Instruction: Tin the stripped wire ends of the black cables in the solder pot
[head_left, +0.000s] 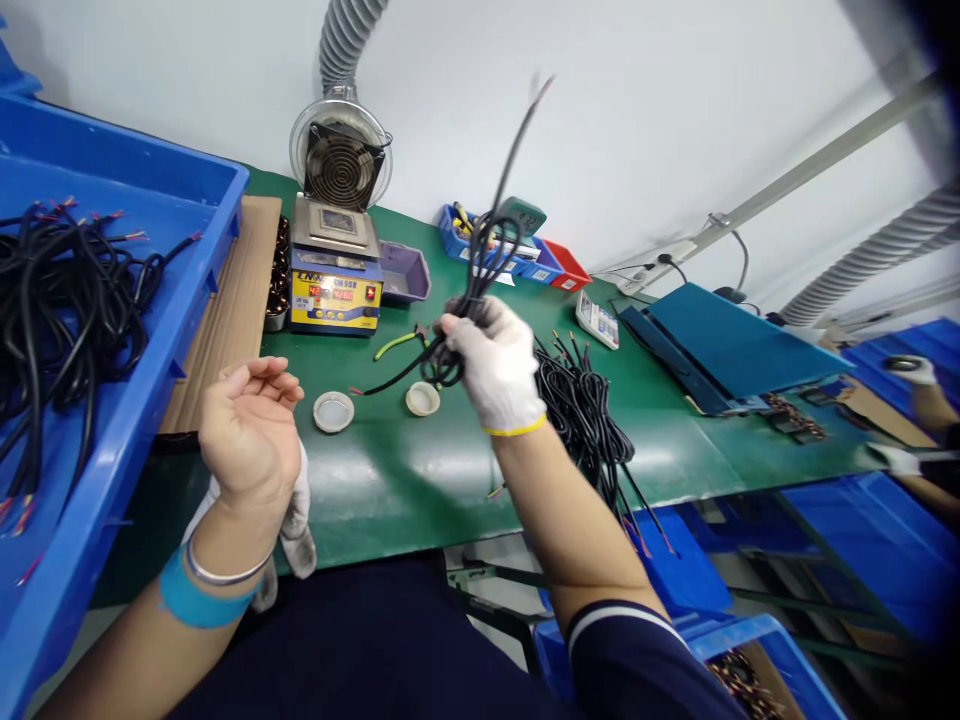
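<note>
My right hand (495, 365), in a white glove, is closed around a looped bundle of black cables (480, 270) held up above the green mat; one cable end sticks up and another trails down to the left. My left hand (251, 425) is bare, raised with the fingers loosely curled and nothing in them. A white glove (296, 520) hangs beneath its wrist. A pile of black cables (581, 415) lies on the mat just right of my right hand.
A blue bin (135, 400) full of black cables stands at left. A yellow solder pot (335, 285) with a fan behind it, two small white dishes (334, 411), green-handled cutters (397, 343), small parts trays and a calculator (598, 320) sit on the green mat (405, 470). Another person's gloved hands show at far right.
</note>
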